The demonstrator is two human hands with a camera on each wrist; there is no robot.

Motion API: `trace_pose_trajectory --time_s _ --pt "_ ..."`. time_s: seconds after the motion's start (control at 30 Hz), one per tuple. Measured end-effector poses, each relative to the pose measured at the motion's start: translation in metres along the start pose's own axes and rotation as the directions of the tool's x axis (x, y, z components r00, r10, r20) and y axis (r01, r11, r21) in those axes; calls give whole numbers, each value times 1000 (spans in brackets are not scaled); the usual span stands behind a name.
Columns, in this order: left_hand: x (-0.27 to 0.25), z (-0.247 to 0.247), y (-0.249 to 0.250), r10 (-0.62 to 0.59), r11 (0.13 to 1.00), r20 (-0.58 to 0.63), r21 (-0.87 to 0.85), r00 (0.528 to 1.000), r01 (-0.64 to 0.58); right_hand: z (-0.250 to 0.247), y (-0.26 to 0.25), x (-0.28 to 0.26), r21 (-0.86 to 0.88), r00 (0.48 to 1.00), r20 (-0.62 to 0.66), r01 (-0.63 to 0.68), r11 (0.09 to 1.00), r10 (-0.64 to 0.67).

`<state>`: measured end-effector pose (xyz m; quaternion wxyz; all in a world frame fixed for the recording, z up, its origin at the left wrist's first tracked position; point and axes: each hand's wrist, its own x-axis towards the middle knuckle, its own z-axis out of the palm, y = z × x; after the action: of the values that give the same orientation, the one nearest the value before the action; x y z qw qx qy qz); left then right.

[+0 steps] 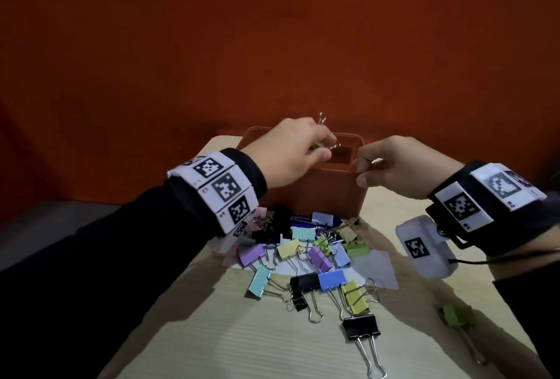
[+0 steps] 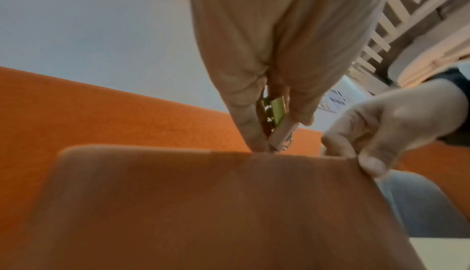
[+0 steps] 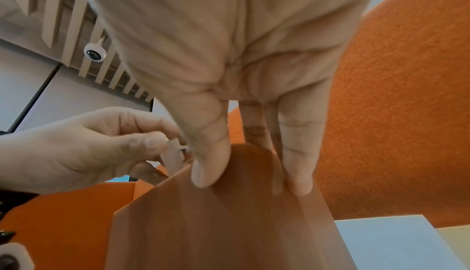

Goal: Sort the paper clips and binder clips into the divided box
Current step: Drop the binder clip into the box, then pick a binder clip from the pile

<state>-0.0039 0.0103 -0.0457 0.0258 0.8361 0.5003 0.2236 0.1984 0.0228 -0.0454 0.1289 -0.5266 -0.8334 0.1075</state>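
Note:
An orange-brown divided box stands at the far end of the small table. My left hand hovers over its open top and pinches a yellow-green binder clip whose wire handles stick up. My right hand grips the box's near right rim, thumb outside and fingers over the wall. A heap of binder clips in purple, green, blue, teal and black lies in front of the box. The inside of the box is mostly hidden.
A black binder clip and a green one lie nearer the front edge of the pale wooden table. White paper slips lie under the heap. An orange wall rises right behind the box.

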Motion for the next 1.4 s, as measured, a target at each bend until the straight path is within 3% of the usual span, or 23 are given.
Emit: trace_pose_trajectory --time_s 0.07,0.17,0.37,0.47,0.57,0.67,0.8,0.93,1.13,1.4 --pt "2 6 -2 0 1000 70 26 998 -2 0 1 0 13 1000 5 6 1000 -6" --pt "0 7 -3 22 1000 81 19 996 -23 1 3 1 24 1000 6 11 1000 -12" --pt "-22 -7 1 -17 999 -77 29 997 19 1 5 4 58 1000 16 13 998 -14" --pt "-38 -17 -4 -130 990 151 75 980 120 2 6 5 59 1000 16 16 998 -17" --pt "-57 -14 -15 -229 973 418 119 879 196 2 5 5 63 1000 16 10 998 -11" --pt "-70 -8 -28 -243 959 452 244 858 143 2 5 5 54 1000 23 -11 998 10" --pt "-76 -6 -37 -250 957 497 257 831 135 4 5 5 48 999 19 -34 998 33" --pt "-73 -7 -41 -205 969 493 221 846 106 4 5 4 50 999 13 -37 998 37" --pt "-70 -5 -47 -189 974 534 208 824 89 4 7 4 56 1000 15 -22 998 22" --pt "-64 -16 -40 -149 986 399 -14 905 169 5 9 6 81 1000 17 -15 997 14"
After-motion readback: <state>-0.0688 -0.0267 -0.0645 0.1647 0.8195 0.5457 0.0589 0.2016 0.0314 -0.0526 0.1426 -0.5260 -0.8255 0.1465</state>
